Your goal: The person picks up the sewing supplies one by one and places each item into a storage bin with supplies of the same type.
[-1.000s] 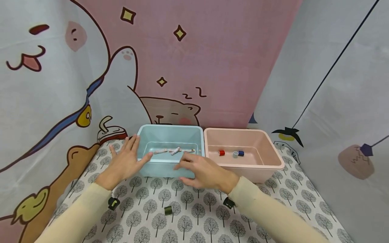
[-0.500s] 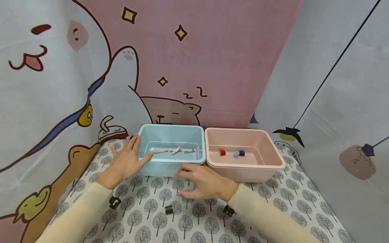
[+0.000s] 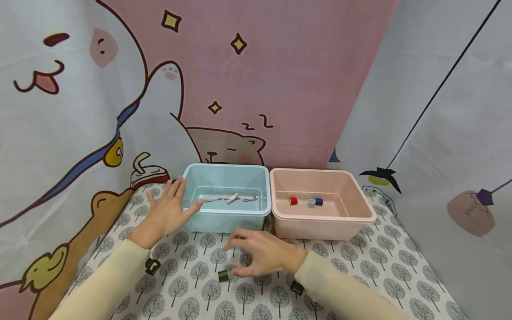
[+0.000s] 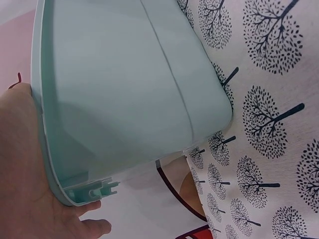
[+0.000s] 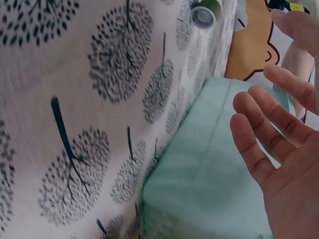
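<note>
On the tree-print cloth lies a green thread spool (image 3: pixel 223 276), its pale end showing in the right wrist view. My right hand (image 3: pixel 266 253) hovers just to the right of it, fingers spread and loosely bent, holding nothing. My left hand (image 3: pixel 166 218) rests on the left rim of a light blue bin (image 3: pixel 228 222) with its fingers extended. Inside that bin are several small, narrow, pinkish-white pieces (image 3: pixel 232 198), too small to identify. A pink bin (image 3: pixel 320 227) beside it contains a red spool (image 3: pixel 293 201), a blue spool (image 3: pixel 318 202) and a whitish spool (image 3: pixel 311 203).
The bins stand side by side at the back of the cloth-covered table (image 3: pixel 208 306). A cartoon-printed curtain (image 3: pixel 296 89) hangs close behind them and along the sides. Each wrist carries a small black camera.
My right hand has come away from the front of the blue bin, moving down toward me and near the green spool. The left hand stays on the bin's rim.
</note>
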Demonstrator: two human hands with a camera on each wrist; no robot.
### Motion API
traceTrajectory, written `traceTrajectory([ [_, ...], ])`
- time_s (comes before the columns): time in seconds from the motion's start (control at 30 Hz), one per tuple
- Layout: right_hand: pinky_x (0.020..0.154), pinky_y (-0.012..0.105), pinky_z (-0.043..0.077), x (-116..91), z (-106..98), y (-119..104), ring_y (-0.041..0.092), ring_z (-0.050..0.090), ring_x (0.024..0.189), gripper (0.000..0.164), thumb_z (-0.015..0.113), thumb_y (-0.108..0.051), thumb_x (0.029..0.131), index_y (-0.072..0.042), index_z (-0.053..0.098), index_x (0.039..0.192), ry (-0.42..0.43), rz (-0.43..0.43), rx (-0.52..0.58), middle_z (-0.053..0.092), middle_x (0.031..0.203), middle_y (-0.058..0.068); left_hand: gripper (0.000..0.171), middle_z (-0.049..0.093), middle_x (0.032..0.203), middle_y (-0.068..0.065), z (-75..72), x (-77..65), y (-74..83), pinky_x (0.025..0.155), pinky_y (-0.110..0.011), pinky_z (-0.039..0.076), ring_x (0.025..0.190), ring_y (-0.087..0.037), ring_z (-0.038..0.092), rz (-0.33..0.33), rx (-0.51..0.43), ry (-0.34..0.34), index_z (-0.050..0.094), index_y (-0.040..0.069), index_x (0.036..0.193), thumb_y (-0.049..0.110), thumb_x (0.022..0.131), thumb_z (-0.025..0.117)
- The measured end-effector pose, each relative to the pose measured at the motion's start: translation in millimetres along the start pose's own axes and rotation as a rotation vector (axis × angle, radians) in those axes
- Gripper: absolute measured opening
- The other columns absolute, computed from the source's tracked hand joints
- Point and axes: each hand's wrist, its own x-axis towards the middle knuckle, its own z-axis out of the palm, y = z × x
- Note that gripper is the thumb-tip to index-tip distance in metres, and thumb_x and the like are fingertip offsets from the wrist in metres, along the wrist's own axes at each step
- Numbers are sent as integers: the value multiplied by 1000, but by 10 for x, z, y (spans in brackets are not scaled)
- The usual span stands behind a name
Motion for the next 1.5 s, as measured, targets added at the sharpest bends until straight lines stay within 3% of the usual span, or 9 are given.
traceTrajectory([
  [0.17, 85, 9, 56, 12, 113, -10, 5, 75, 102, 64, 85, -59, 104, -29, 71, 159, -55, 21, -4, 66, 151, -6, 115, 5, 197, -22, -1, 11, 13, 128, -96, -16, 182, -55, 4, 1, -10, -7, 10, 2, 187, 86, 114, 35],
  [0.5, 92, 12, 58, 35, 282, -21, -2, 68, 105, 67, 80, -69, 104, -35, 69, 161, -92, 9, -66, 66, 148, -10, 114, 7, 197, -22, 12, 22, 10, 128, -97, -15, 182, -55, 5, 4, -12, 1, 10, 2, 187, 85, 114, 37],
  [0.63, 105, 17, 61, 41, 327, -36, 0, 70, 114, 66, 83, -68, 103, -33, 71, 158, -86, -22, -83, 67, 148, -10, 111, 7, 197, -23, 8, 26, 11, 128, -97, -16, 182, -55, 6, 4, -12, 3, 10, 1, 187, 81, 115, 41],
  [0.87, 113, 26, 63, 60, 386, -87, 7, 73, 132, 65, 85, -65, 102, -36, 70, 158, -125, -10, -100, 67, 155, -10, 112, 6, 197, -23, 0, 21, 12, 128, -96, -17, 182, -55, 5, 4, -11, 1, 10, 1, 187, 82, 115, 39],
  [1.13, 112, 20, 62, 93, 430, -87, 4, 73, 131, 59, 86, -56, 104, -36, 71, 157, -138, -41, -110, 68, 153, -9, 110, 6, 197, -23, -1, 12, 3, 128, -96, -18, 182, -55, 5, 3, -20, 1, 11, 1, 187, 79, 116, 42],
  [1.3, 106, 11, 59, 111, 445, -76, 0, 73, 121, 51, 87, -49, 106, -33, 75, 152, -114, -87, -114, 72, 145, -8, 114, 6, 197, -23, -4, 11, -2, 128, -96, -17, 182, -55, 5, 1, -16, -2, 10, 2, 187, 85, 114, 37],
  [1.5, 98, 0, 53, 132, 473, -58, -4, 74, 110, 37, 85, -28, 109, -24, 79, 145, -93, -141, -29, 78, 131, -6, 109, 6, 197, -22, -2, 11, -1, 128, -96, -16, 182, -55, 5, -3, -18, 0, 11, 2, 187, 78, 116, 43],
])
